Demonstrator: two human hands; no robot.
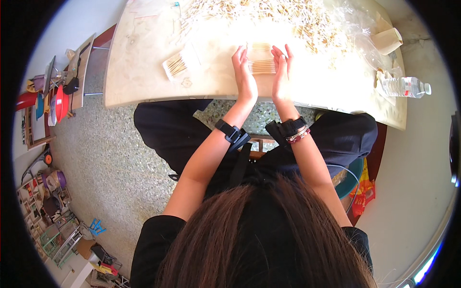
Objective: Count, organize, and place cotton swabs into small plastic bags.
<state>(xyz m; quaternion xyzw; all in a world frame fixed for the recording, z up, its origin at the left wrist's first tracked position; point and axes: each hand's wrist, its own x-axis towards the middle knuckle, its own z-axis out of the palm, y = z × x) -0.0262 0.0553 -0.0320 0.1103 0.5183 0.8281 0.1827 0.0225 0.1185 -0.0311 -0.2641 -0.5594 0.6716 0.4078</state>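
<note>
Pale wood sticks lie in a small bundle (262,66) between our two hands on the cream worktop (139,72). Our left hand (244,72) stands on its edge with flat fingers pressed against the bundle's left end, and our right hand (281,67) does the same at its right end. Neither grip is clenched; both stay flat and squeeze the sticks from the sides. A second, shorter bundle (259,46) lies just beyond the first, between our fingertips. To the left, a clear bag of packed sticks (176,65) rests on the worktop, apart from our hands. A wide loose heap of sticks (269,12) covers the far side. At the right edge lies a plastic water bottle (403,87) on its side, and a roll of brown tape (388,41) sits farther off. Black bands circle both our wrists. Strong light washes out the middle of the worktop, so finer detail there cannot be told.
</note>
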